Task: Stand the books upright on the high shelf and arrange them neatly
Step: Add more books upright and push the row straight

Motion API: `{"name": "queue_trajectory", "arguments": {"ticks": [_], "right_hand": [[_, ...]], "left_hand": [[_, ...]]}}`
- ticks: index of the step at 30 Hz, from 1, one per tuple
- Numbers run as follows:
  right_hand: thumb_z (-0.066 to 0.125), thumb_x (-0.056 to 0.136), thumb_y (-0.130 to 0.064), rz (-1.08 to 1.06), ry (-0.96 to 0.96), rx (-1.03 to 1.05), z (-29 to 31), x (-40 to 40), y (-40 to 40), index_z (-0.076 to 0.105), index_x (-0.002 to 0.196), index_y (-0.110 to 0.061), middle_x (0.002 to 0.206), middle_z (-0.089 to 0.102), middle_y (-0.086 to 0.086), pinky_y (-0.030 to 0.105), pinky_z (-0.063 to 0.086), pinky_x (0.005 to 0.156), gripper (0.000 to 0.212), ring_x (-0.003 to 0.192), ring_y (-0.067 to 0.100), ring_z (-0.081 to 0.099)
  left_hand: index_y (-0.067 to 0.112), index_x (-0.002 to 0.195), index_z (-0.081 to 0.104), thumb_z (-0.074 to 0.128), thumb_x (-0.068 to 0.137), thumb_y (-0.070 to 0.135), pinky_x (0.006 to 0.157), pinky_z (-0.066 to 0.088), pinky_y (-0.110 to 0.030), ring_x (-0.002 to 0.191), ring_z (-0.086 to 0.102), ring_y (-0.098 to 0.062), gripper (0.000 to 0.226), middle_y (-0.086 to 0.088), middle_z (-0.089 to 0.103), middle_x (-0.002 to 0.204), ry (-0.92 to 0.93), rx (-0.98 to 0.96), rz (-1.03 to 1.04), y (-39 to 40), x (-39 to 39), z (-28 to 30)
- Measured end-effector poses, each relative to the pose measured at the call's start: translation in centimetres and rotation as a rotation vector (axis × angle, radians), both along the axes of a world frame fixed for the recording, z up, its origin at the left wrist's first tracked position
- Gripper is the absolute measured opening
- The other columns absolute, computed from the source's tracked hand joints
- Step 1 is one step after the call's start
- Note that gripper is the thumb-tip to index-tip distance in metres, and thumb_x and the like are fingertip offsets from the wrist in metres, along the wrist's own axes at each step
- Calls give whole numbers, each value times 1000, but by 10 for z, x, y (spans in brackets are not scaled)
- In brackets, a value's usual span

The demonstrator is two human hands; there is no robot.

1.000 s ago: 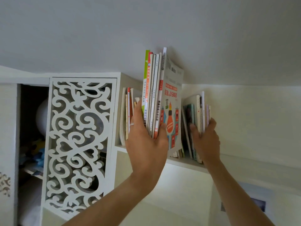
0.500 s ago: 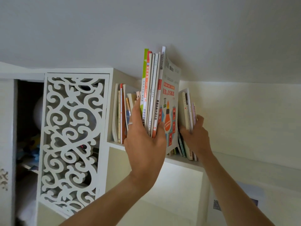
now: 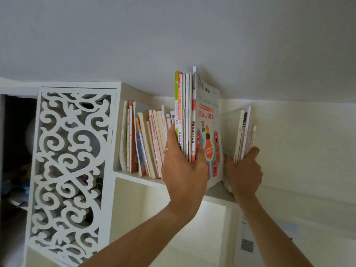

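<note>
A: What's different from a second ago?

B: The right hand (image 3: 243, 170) has slid its small batch of books (image 3: 244, 134) leftward along the high shelf (image 3: 134, 175), toward the tall stack at frame centre. A second ago there was a wider space between the two groups; now only a narrow gap remains, just right of the cover with the orange bulb.

A: And the left hand (image 3: 184, 170)?

B: It hasn't moved much. Its fingers and thumb clasp the lower part of the tall stack (image 3: 186, 116), keeping it upright, with the stack's tops close under the ceiling.

A: How is the right hand holding?

B: Fingers curled round the lower edge of the small batch, pinching it together. Those books tilt slightly.

A: The rest of the row?

B: The leaning books (image 3: 146, 143) at centre-left, beside the white fretwork panel (image 3: 71, 170), slant against each other, untouched.

A: So where does the task stand?

B: I'd judge the groups are being closed up; the leaning ones need straightening yet.
</note>
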State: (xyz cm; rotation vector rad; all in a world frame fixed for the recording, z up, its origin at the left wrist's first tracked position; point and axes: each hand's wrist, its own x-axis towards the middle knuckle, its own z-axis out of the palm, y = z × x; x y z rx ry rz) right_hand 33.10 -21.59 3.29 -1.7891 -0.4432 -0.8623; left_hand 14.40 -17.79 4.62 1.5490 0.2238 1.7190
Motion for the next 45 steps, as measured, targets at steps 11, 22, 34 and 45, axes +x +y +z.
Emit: {"name": "queue_trajectory", "arguments": {"ticks": [11,22,34,45], "right_hand": [[68,92,-41,-37,-23,-57,-6,-3,-3,35,126,-18,112,67,10,31,42,68,53,83,31,66],[59,87,-71,-60,-42,-78,-3,-12,11,37,123,-16,111,69,8,29,39,68,69,89,34,69],[61,78,-86,594,116,-213,-10,3,5,24,145,-65,141,55,-18,50,54,104,80,127,14,60],[36,86,-80,716,265,-84,-5,-38,39,8,151,-51,131,60,-12,15,53,71,77,101,5,69]], "left_hand": [[34,149,37,70,95,36,97,58,-37,124,60,-10,63,10,60,136,89,19,118,6,94,-17],[-2,150,39,45,103,50,101,52,-42,125,52,-32,70,-20,39,148,295,289,512,49,133,-25],[-6,160,10,35,102,59,126,16,-59,159,3,-36,90,-24,1,170,298,633,616,121,115,-30],[-8,160,7,56,102,50,127,18,-56,159,3,-35,95,-24,2,170,248,786,438,150,109,-14]]}}
